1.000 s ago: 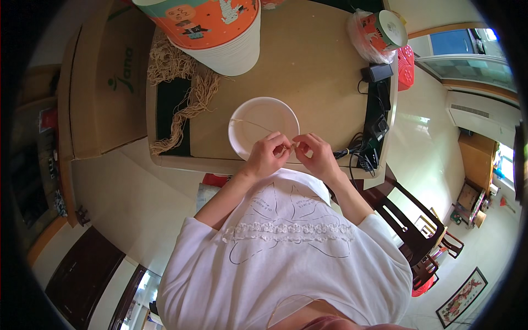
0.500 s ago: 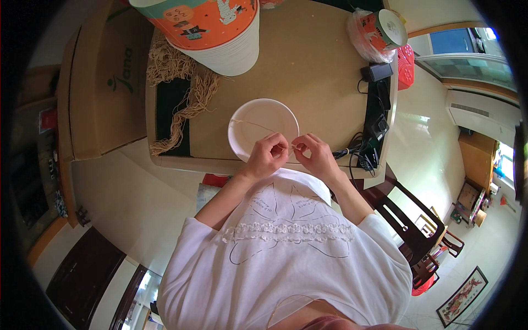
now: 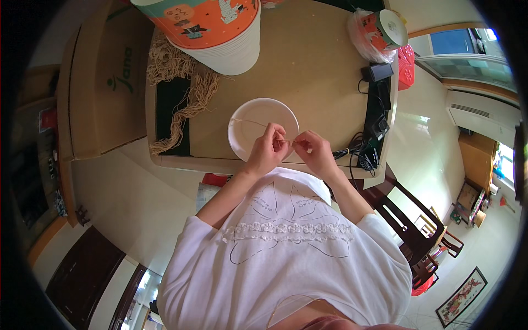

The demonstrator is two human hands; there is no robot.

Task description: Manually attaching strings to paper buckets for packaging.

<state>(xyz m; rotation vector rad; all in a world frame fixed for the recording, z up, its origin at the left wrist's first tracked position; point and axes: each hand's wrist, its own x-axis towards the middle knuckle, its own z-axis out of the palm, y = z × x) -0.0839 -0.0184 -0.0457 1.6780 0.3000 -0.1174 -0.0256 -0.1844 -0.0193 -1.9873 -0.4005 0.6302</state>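
Over the near rim of a white paper tub [image 3: 247, 137], both my hands are pinched close together on a thin tan string [image 3: 250, 121]. The string crosses the tub's opening from its left rim to my left hand [image 3: 267, 149]. Fingertips of my right hand [image 3: 315, 154] pinch the string just to the right of the left ones, with a small gap between the hands. What exactly lies between the fingertips is too small to make out. A loose bundle of the same tan string [image 3: 192, 99] lies on the table's left side.
A tall stack of paper tubs [image 3: 220, 38], the outer one orange and green, stands at the back left. A cardboard box [image 3: 110, 88] is left of the table. Black adapters and cables [image 3: 377, 118] line the right edge, below a bagged orange tub [image 3: 379, 33].
My left hand has turned a little and its fingers have shifted up along the string. The right fingertips have dipped slightly. The tub and the string bundle stay where they were.
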